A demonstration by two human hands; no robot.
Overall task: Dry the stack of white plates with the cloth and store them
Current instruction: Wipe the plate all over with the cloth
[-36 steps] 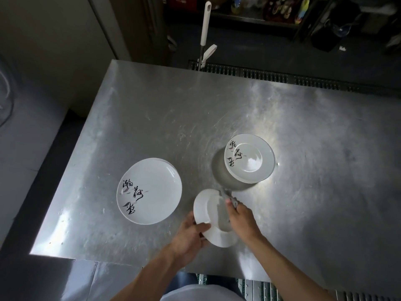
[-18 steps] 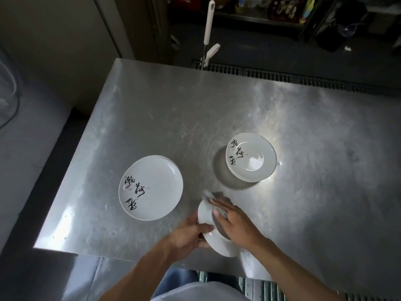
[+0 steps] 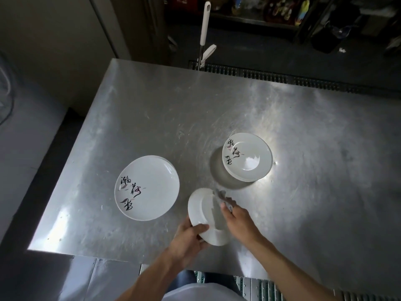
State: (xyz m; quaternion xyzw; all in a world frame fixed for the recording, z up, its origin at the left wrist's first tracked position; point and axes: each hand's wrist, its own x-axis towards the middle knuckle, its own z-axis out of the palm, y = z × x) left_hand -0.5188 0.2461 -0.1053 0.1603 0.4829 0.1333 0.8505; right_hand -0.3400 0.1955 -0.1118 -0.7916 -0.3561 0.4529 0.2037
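Pressing the crumpled grey cloth (image 3: 223,197) clutched in the right hand (image 3: 240,220) could slip the round white ceramic plate (image 3: 201,210) from the left hand (image 3: 188,237), whose grip pinches only its rim.

I get only a blurred grey scrap of the cloth (image 3: 223,197) beyond the right hand (image 3: 239,221), which covers part of the tilted plate (image 3: 201,210). The shelf clutter (image 3: 284,8) along the top edge is too dark and small for me to name.
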